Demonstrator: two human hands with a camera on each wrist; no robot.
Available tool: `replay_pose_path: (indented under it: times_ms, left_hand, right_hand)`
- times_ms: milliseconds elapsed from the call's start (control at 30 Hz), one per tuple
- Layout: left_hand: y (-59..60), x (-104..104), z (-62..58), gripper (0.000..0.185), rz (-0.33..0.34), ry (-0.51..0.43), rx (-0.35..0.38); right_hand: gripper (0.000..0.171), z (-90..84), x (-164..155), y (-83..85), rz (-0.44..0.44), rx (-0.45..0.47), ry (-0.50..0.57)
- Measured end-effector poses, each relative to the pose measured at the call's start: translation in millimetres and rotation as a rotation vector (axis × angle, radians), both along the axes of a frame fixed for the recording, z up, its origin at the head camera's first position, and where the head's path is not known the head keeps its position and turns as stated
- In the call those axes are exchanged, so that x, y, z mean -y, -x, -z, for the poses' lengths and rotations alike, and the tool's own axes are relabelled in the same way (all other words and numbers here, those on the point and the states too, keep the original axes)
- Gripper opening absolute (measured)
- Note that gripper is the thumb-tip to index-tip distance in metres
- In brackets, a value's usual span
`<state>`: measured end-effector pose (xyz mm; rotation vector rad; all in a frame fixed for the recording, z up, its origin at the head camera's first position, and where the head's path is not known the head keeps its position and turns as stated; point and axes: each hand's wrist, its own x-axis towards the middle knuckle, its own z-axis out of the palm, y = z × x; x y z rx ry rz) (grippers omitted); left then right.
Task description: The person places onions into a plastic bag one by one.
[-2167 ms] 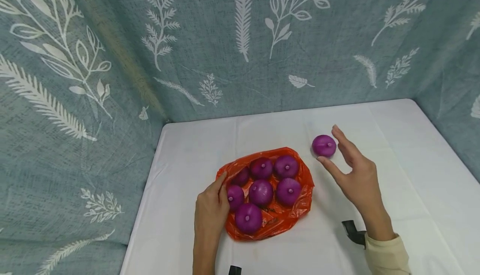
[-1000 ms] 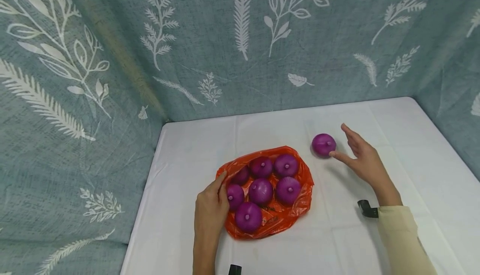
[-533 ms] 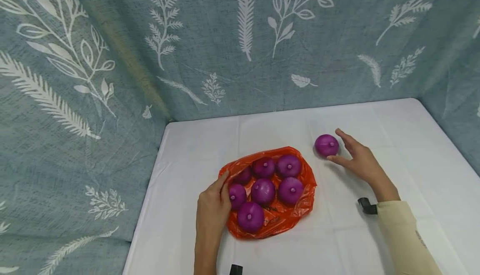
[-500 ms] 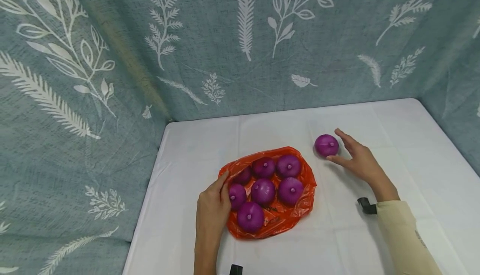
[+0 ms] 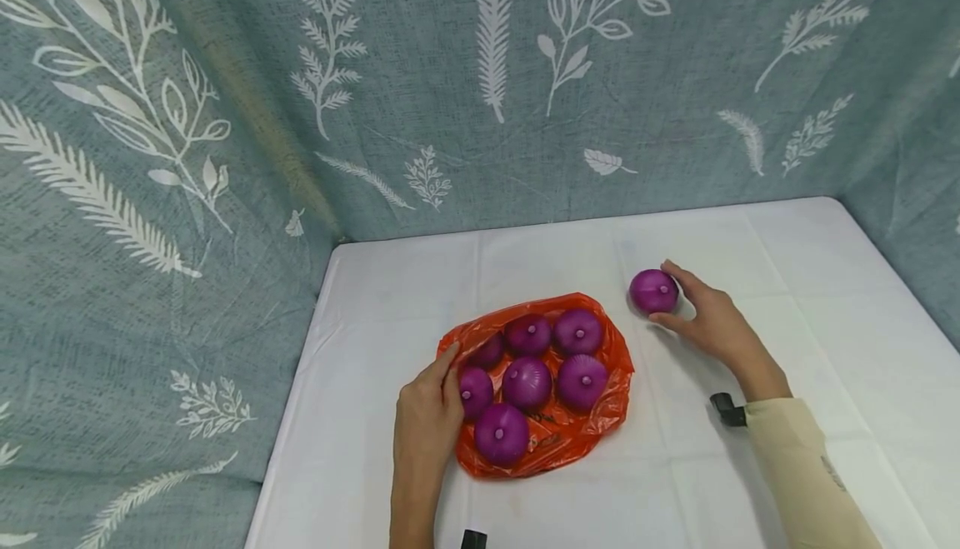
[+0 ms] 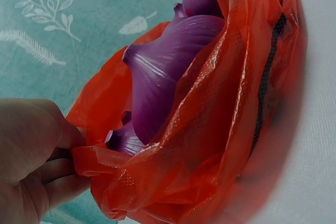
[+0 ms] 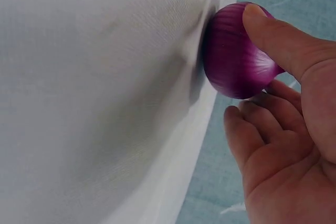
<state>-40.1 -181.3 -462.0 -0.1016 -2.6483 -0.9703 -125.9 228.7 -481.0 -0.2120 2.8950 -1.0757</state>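
An orange-red plastic bag (image 5: pixel 558 441) lies wide-mouthed on the table, with several purple onions (image 5: pixel 527 383) inside. My left hand (image 5: pixel 427 416) pinches the bag's rim on its left side; in the left wrist view, thumb and fingers hold a fold of the plastic (image 6: pixel 94 161). Apart from the bag, toward the back right, a single onion (image 5: pixel 654 291) sits on the table. My right hand (image 5: pixel 708 316) grips this onion from the right, its thumb on the near side and a finger on the far side. The right wrist view shows the thumb on the purple skin (image 7: pixel 231 51).
A white cloth (image 5: pixel 375 324) covers the table. Teal curtains with white leaf prints (image 5: pixel 450 99) hang behind it and along the left and right sides. Small black camera mounts (image 5: pixel 726 409) sit at the wrists.
My right hand has drawn back from the lone onion, then come in again and closed its thumb and fingers around it. The left hand and the bag have stayed in place.
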Motion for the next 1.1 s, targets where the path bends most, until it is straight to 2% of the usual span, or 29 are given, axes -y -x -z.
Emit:
replay_pose_path:
  times_ms: [367,800,1100]
  left_hand:
    - [1.4,1,1.9,0.036,0.006,0.001,-0.001]
    - [0.9,2,3.4,0.035,-0.001,0.002,0.007]
    - [0.9,4,2.8,0.036,0.002,-0.004,0.004]
  right_hand:
    - [0.082,0.2,7,1.4,0.015,-0.034,-0.010]
    - [0.086,-2.0,13,7.5,0.059,0.018,-0.044]
    - [0.079,2.6,16,6.7,0.066,-0.060,-0.012]
